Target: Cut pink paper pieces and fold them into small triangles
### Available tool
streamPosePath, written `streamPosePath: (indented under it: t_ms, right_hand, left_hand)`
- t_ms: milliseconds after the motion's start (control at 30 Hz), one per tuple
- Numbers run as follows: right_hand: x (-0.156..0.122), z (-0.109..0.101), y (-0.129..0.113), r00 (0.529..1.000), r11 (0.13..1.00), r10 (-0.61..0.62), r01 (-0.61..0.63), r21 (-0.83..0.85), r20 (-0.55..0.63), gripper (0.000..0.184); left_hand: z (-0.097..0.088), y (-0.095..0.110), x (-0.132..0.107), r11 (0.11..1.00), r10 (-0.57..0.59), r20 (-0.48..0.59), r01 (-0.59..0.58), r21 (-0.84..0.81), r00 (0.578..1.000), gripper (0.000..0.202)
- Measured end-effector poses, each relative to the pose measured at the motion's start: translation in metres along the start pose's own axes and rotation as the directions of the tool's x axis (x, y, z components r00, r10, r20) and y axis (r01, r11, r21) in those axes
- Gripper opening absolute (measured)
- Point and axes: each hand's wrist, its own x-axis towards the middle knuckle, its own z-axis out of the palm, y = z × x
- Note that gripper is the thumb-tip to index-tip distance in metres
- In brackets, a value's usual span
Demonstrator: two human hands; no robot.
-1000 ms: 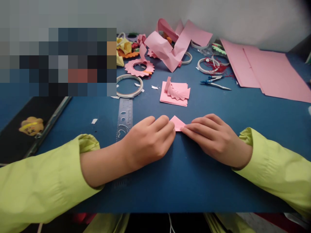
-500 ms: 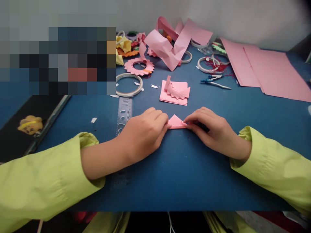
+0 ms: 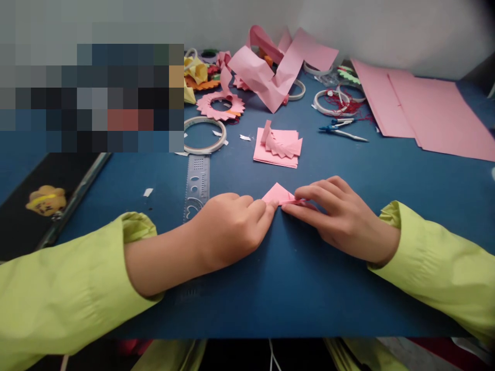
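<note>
A small folded pink paper piece lies on the blue table between my hands. My left hand is curled, its fingertips pinching the paper's left corner. My right hand presses its closed fingers on the paper's right side, covering part of it. Both arms wear yellow-green sleeves. Just beyond sits a stack of pink paper squares with a row of folded pink points on top.
A clear ruler lies left of my left hand, a tape ring behind it. Farther back are a pink paper wreath, crumpled pink paper, a compass, more rings and large pink sheets. A black case lies left.
Both hands shifted slightly toward me and reworked the paper; its left point now sticks up between the fingertips, and my right fingers moved back over its right side.
</note>
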Motion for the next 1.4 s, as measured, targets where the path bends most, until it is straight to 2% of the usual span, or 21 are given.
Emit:
streamPosePath:
  t_ms: [167,467,600,733,833,933,1100,1300,1400]
  right_hand:
    - [0.002,-0.003,-0.002,0.997,0.996,-0.058,0.061,-0.068,0.040,0.029]
    - [0.004,-0.009,-0.015,0.994,0.977,-0.098,0.104,-0.185,0.038,0.028]
    - [0.005,-0.011,-0.018,0.995,0.960,-0.097,0.102,-0.261,0.034,0.028]
    - [0.005,-0.013,-0.018,0.992,0.945,-0.117,0.125,-0.301,0.041,0.027]
    - [0.004,-0.010,-0.016,0.994,0.954,-0.103,0.108,-0.278,0.031,0.024]
    - [0.002,-0.005,-0.012,0.998,0.982,-0.048,0.056,-0.180,0.051,0.027]
    - [0.002,-0.002,-0.009,0.998,0.990,-0.025,0.032,-0.140,0.051,0.026]
    - [0.003,-0.008,-0.010,0.994,0.967,-0.086,0.098,-0.237,0.060,0.027]
    - [0.002,-0.009,-0.010,0.992,0.951,-0.105,0.122,-0.285,0.074,0.028]
  left_hand:
    - [0.001,0.001,-0.001,1.000,-0.020,0.001,0.020,-0.023,1.000,0.017]
    - [-0.009,0.007,-0.001,0.991,-0.043,0.007,0.042,0.129,0.999,0.019]
    - [-0.008,0.008,-0.001,0.992,-0.074,0.017,0.072,0.107,0.997,0.018]
    - [-0.004,0.006,-0.003,0.996,-0.029,0.022,0.027,0.082,0.999,0.018]
    - [-0.002,0.004,-0.003,1.000,-0.011,0.071,0.012,-0.004,0.997,0.023]
    - [-0.001,0.003,-0.003,0.998,-0.033,0.109,0.038,-0.042,0.994,0.025]
    - [-0.001,0.003,-0.002,0.998,-0.050,0.078,0.054,-0.041,0.996,0.024]
    - [-0.005,0.007,-0.003,0.987,-0.113,-0.001,0.113,0.112,0.994,0.019]
    - [-0.007,0.009,-0.004,0.987,-0.154,0.010,0.153,0.046,0.988,0.022]
